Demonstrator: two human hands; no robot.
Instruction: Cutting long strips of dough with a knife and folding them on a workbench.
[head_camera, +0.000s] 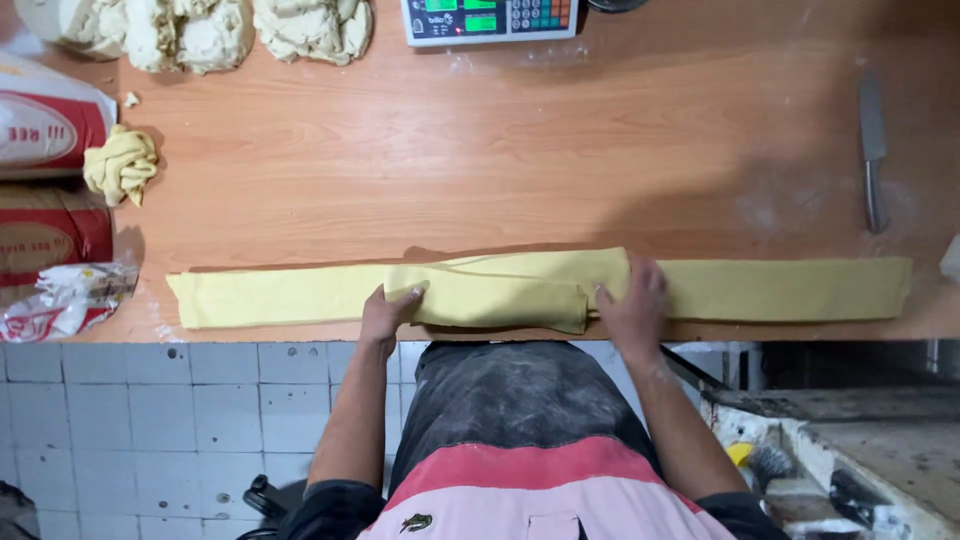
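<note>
Head view looked straight down on a wooden worktop (560, 150) where a long yellow dough strip (760, 288) lay along the near edge, running almost from the left end to the right end. Over its middle a second layer of the same dough had been folded back, so the strip was doubled there. The left hand (388, 312) rested on the near edge of the strip at the left end of that fold, fingers curled over the dough and pinching it lightly, apparently to keep the layers lined up. The right hand (632, 305) lay flat and open on the right end of the fold, palm down, pressing the dough against the worktop so that it would not slide.

At the far left corner sat several pale dough lumps (200, 30), well apart from the strip, and a small knot of yellow dough scraps (120, 165) lay near the left edge beside red-and-white flour bags (45, 130). A weighing scale (490, 18) stood at the far edge. A knife (873, 150) lay near the right edge, beyond the strip, in a dusting of flour and within reach.
</note>
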